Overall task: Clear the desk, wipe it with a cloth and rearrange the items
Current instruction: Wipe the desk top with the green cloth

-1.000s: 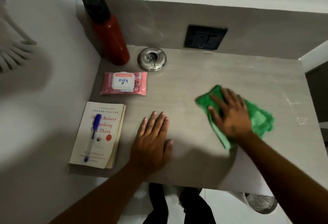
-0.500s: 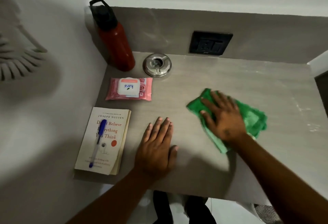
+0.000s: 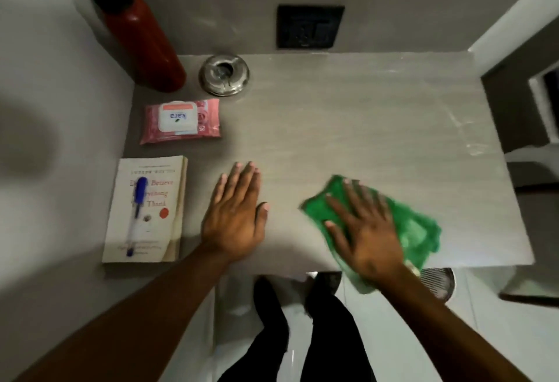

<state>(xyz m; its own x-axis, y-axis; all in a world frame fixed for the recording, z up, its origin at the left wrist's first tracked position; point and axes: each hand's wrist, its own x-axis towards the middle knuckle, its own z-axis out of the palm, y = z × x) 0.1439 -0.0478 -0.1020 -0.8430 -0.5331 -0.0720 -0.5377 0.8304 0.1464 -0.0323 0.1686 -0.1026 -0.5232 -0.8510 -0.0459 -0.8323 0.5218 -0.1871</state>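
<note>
Lower right of frame: our right hand (image 3: 366, 230), fingers spread, presses the green cloth (image 3: 414, 227) overhanging the desk (image 3: 363, 115) edge; it could slip off. Left hand (image 3: 234, 215) flat, empty.

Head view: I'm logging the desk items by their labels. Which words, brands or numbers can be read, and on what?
"kara": white flap of the pink wipes pack, upside down from here.
"25": lower right of the same pack, inverted.
"Believe", "Think": red title on the book cover; the pen hides the rest.
Author line above the title: too blurred to read.
Small print at the cover's bottom: unreadable.
Red bottle, wall socket: no legible text.
</note>
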